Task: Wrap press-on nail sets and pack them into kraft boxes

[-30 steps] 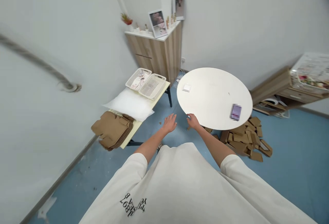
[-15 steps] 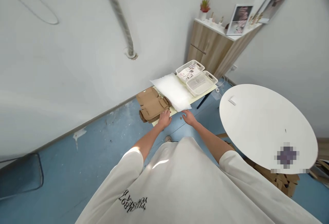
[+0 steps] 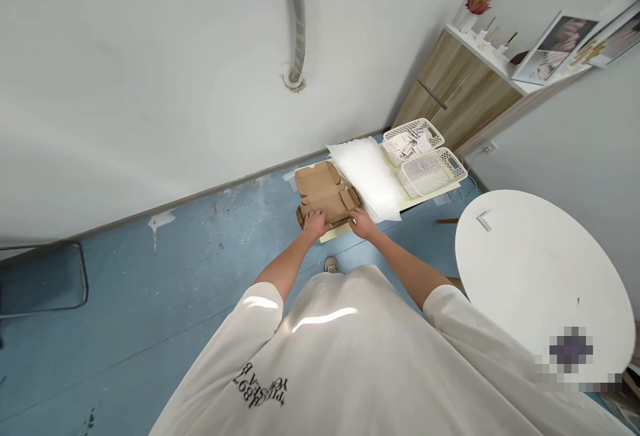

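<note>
A flattened brown cardboard box [image 3: 323, 186] lies unfolded on top of a stack of others at the left end of a low, pale yellow table [image 3: 334, 232]. My left hand [image 3: 316, 223] rests palm down on its front edge, fingers laid over the cardboard. At the front right corner my right hand [image 3: 361, 224] closes thumb and fingers on the cardboard's edge; the fingertips are partly hidden. Just right of the cardboard, white foam sheets [image 3: 367, 176] lie on the table, near my right hand.
Two white plastic baskets, one with printed cards [image 3: 413, 144] and one [image 3: 433, 173] behind my right side, stand on the table's right end. A white oval table [image 3: 540, 269] is at right. A wooden cabinet [image 3: 465, 79] stands behind; a folding chair [image 3: 45, 279] is at left.
My view has swung left. My right hand has moved left from the foam sheets' front edge to the cardboard's right corner. My left hand has shifted onto the cardboard's front edge.
</note>
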`<state>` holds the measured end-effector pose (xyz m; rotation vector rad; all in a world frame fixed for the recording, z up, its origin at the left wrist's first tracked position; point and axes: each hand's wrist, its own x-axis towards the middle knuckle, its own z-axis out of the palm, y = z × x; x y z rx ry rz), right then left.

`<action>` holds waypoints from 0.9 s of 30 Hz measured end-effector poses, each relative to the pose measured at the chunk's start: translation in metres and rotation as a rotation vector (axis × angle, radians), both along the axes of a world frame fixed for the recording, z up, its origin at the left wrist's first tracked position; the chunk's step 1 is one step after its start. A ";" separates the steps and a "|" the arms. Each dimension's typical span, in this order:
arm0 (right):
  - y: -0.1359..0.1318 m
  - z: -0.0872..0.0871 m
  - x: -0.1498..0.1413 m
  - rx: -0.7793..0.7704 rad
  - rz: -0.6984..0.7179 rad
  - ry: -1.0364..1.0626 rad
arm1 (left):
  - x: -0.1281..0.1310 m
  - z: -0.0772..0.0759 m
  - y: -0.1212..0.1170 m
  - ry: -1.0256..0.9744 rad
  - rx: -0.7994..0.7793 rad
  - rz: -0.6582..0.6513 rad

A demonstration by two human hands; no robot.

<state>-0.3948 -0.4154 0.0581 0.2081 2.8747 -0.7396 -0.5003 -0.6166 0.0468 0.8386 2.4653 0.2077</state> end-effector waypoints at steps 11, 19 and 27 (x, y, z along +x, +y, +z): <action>-0.006 0.010 -0.027 0.172 0.162 -0.037 | -0.005 0.023 0.001 0.065 0.005 -0.147; -0.012 0.029 -0.051 0.290 0.217 0.054 | -0.006 0.056 -0.004 0.349 0.060 -0.262; -0.012 0.047 -0.055 0.422 0.192 0.191 | 0.009 0.083 -0.008 0.486 0.089 -0.251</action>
